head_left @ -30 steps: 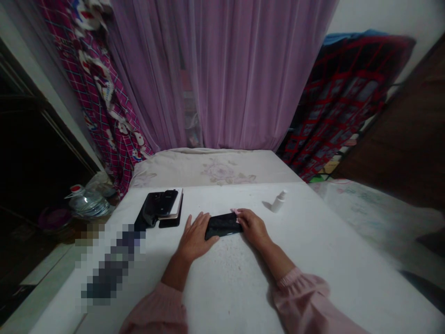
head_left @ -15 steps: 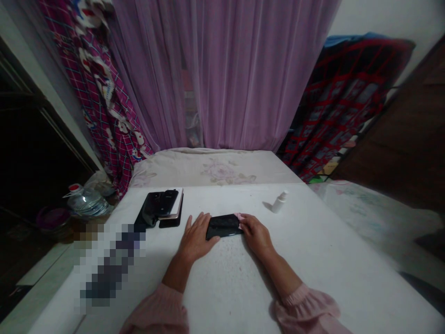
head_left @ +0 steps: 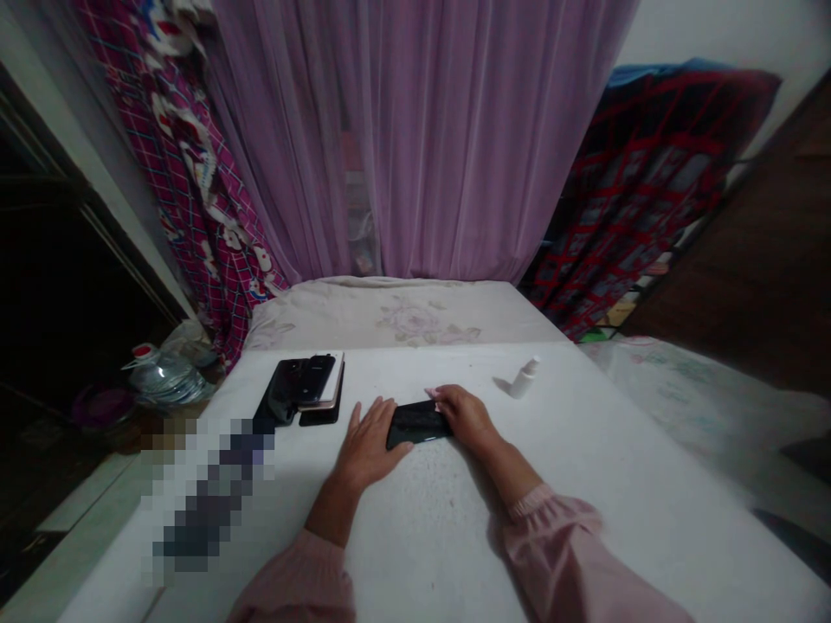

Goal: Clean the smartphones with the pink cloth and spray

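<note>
A black smartphone [head_left: 419,424] lies flat on the white table, its dark surface facing up. My left hand [head_left: 367,441] steadies its left end, thumb along the near edge and fingers at the far side. Pinched in my right hand [head_left: 471,420] is a small pink cloth [head_left: 434,394], which touches the phone's far right part; most of the cloth is hidden by my fingers. Beyond my right hand stands a small white spray bottle [head_left: 525,379]. Several other phones [head_left: 316,379] are stacked to the left of my left hand.
The white table [head_left: 415,536] has a floral cloth [head_left: 415,320] across its far end, against purple curtains [head_left: 486,147]. A pixelated patch [head_left: 214,502] covers the table's left edge. A large water bottle [head_left: 165,376] stands left of the table.
My right hand has slid left and away from me with the pink cloth, toward the phone's far edge. My left hand stays on the phone's left end.
</note>
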`<state>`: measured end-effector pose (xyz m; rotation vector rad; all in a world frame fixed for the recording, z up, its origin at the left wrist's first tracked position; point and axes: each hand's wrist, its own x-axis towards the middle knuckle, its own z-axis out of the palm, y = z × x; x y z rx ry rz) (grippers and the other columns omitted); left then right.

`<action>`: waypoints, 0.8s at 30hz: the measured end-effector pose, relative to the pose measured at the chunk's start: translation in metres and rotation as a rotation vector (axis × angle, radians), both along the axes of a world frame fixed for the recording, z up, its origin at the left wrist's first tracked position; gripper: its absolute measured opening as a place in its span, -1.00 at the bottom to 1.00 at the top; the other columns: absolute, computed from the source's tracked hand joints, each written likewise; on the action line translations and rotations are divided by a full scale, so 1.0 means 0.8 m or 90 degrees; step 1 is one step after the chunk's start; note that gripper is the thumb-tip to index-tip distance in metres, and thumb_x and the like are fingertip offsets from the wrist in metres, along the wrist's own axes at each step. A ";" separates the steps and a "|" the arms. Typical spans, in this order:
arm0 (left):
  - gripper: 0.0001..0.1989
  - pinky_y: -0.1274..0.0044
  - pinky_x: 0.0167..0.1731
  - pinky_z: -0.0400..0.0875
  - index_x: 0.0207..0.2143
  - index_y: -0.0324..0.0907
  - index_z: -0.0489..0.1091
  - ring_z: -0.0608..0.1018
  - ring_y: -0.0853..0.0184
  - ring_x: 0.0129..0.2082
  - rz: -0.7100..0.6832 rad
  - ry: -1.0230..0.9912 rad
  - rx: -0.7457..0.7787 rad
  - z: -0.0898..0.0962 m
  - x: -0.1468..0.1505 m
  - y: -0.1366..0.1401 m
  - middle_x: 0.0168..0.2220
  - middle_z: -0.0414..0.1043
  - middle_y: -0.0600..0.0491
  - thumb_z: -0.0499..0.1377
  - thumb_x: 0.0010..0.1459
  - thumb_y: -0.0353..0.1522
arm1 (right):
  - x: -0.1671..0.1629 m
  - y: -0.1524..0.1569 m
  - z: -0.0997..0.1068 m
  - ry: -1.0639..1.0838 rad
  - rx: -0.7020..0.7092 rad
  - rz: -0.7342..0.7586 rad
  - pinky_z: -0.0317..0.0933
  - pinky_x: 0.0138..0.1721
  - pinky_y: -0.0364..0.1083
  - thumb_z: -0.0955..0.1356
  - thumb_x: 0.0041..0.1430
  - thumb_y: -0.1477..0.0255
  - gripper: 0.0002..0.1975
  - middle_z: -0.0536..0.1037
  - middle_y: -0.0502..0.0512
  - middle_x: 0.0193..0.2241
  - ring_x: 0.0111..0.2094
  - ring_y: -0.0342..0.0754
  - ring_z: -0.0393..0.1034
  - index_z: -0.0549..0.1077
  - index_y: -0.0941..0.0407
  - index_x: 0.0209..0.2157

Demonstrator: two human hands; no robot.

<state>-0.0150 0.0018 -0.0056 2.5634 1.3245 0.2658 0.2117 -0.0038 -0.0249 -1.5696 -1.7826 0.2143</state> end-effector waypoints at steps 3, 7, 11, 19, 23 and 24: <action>-0.37 0.15 0.30 -0.22 0.27 -0.17 0.04 0.08 0.16 0.33 -0.002 0.001 0.009 -0.002 0.000 0.000 0.30 0.12 -0.10 0.05 0.21 -0.14 | -0.013 0.004 0.011 -0.028 -0.021 0.089 0.33 -0.15 -0.11 0.29 0.18 0.54 -0.84 0.57 0.07 -0.27 -0.22 -0.08 0.47 0.51 0.08 -0.31; -0.35 0.14 0.29 -0.21 0.28 -0.19 0.02 0.08 0.14 0.33 -0.002 0.004 0.013 -0.003 0.000 0.000 0.29 0.13 -0.11 0.06 0.21 -0.14 | -0.044 0.007 0.020 -0.062 -0.010 0.138 0.30 -0.14 -0.12 0.27 0.21 0.56 -0.83 0.56 0.09 -0.29 -0.22 -0.08 0.45 0.50 0.10 -0.29; -0.36 0.15 0.29 -0.22 0.28 -0.18 0.02 0.09 0.15 0.32 -0.007 -0.007 0.018 -0.003 0.000 0.000 0.28 0.15 -0.11 0.06 0.21 -0.15 | -0.056 0.007 0.022 -0.080 -0.004 0.156 0.29 -0.14 -0.12 0.28 0.21 0.56 -0.84 0.56 0.10 -0.31 -0.22 -0.07 0.44 0.50 0.12 -0.26; -0.38 0.16 0.30 -0.23 0.26 -0.19 0.07 0.08 0.17 0.33 0.005 -0.006 0.000 0.003 0.001 -0.002 0.29 0.14 -0.09 0.06 0.21 -0.14 | 0.008 -0.007 0.009 -0.066 0.000 0.087 0.30 -0.10 -0.06 0.29 0.19 0.55 -0.85 0.58 0.10 -0.25 -0.17 -0.03 0.44 0.50 0.09 -0.29; -0.37 0.16 0.30 -0.24 0.26 -0.18 0.05 0.07 0.16 0.33 0.000 -0.007 -0.001 0.002 0.000 -0.001 0.29 0.13 -0.09 0.06 0.21 -0.14 | 0.015 -0.009 0.011 -0.073 -0.028 0.057 0.28 -0.11 -0.06 0.28 0.19 0.57 -0.84 0.57 0.12 -0.25 -0.18 -0.02 0.44 0.49 0.11 -0.33; -0.37 0.16 0.30 -0.24 0.27 -0.19 0.05 0.07 0.16 0.33 -0.001 -0.003 -0.003 0.002 0.000 0.000 0.30 0.12 -0.09 0.05 0.21 -0.14 | 0.009 -0.007 0.013 -0.076 -0.032 0.058 0.28 -0.11 -0.06 0.27 0.20 0.56 -0.84 0.57 0.12 -0.26 -0.19 -0.02 0.43 0.49 0.11 -0.34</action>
